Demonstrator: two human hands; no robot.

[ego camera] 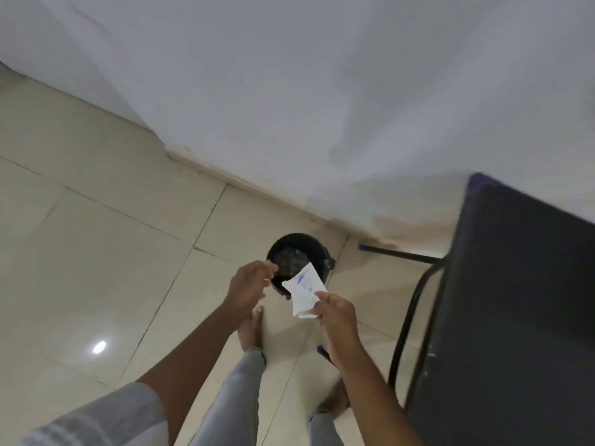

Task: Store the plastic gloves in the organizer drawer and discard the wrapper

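Observation:
A white wrapper [304,289] with blue print hangs in the air over the near rim of a small black bin [291,244] that stands on the floor by the wall. My right hand [335,312] pinches the wrapper's lower corner between thumb and fingers. My left hand [249,283] hovers just left of the wrapper above the bin's left rim, fingers loosely curled and apart, holding nothing. Dark rubbish lies inside the bin. No gloves or organizer drawer are in view.
A dark table [515,300] with black metal legs [409,317] fills the right side. Cream floor tiles [112,252] spread to the left, and a white wall [322,91] runs behind the bin. My bare feet [251,329] stand close to the bin.

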